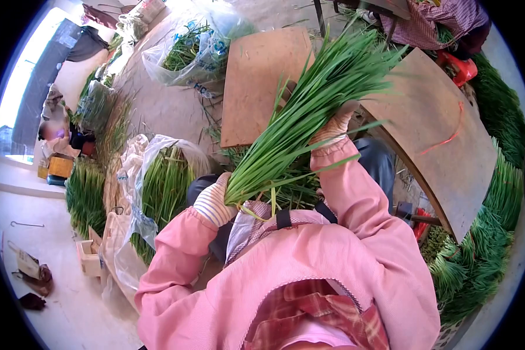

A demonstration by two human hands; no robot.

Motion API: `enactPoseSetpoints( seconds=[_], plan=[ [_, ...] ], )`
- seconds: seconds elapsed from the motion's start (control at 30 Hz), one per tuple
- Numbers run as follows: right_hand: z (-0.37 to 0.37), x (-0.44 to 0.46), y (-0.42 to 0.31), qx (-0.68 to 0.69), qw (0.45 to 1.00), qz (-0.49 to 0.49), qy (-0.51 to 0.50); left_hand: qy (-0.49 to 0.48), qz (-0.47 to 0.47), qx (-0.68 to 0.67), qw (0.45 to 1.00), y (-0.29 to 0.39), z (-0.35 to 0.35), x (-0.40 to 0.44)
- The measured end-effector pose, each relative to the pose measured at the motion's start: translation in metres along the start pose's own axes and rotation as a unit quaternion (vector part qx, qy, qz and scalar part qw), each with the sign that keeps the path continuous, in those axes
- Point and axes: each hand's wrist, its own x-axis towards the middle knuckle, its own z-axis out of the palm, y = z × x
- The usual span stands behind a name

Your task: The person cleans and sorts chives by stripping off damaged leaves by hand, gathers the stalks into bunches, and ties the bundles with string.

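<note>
A long, loose bundle of green chives point(315, 111) lies slantwise in front of me, its leaf tips toward the upper right. My left hand point(214, 201), in a striped glove, is closed round the lower end. Farther up, my right hand point(334, 125), also gloved, grips the bundle from the side and beneath; the leaves hide most of its fingers. A few yellowish leaves point(252, 217) hang below the lower end. More loose leaves point(289, 192) lie beneath the bundle, over my lap.
Wooden boards stand ahead point(262, 76) and to the right point(443, 128). Plastic bags of chives sit at left point(168, 181) and farther ahead point(186, 52). Tied chives point(490, 251) line the right wall. One person point(58, 134) sits far left; another person's checked garment point(420, 26) shows at upper right.
</note>
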Motion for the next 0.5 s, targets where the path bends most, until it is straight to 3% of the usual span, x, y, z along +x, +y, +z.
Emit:
enactPoseSetpoints(
  seconds=[0.03,0.1,0.2,0.27,0.37,0.47,0.5],
  plan=[
    [-0.002,-0.002,-0.004,-0.028,1.000,0.004,-0.013,-0.011,-0.050,-0.125,0.991,-0.016,0.008,0.002],
    [-0.001,-0.007,-0.007,-0.048,0.998,-0.013,0.026,-0.003,0.010,-0.033,0.999,0.031,-0.014,0.011],
    [0.007,0.008,-0.024,-0.063,0.996,-0.005,0.068,0.014,-0.014,0.124,0.992,0.077,-0.046,0.024],
    [0.018,0.021,-0.040,-0.103,0.992,-0.034,0.070,0.083,0.029,0.170,0.982,0.041,-0.027,0.038],
    [0.066,0.059,-0.051,-0.232,0.953,-0.145,0.129,0.135,0.031,0.110,0.984,0.055,-0.038,0.069],
    [0.131,0.092,-0.065,-0.382,0.911,-0.146,0.047,0.204,0.083,0.045,0.974,0.063,-0.061,0.083],
    [0.153,0.095,-0.061,-0.397,0.902,-0.164,0.044,0.219,0.065,0.153,0.962,0.062,-0.069,0.078]
  ],
)
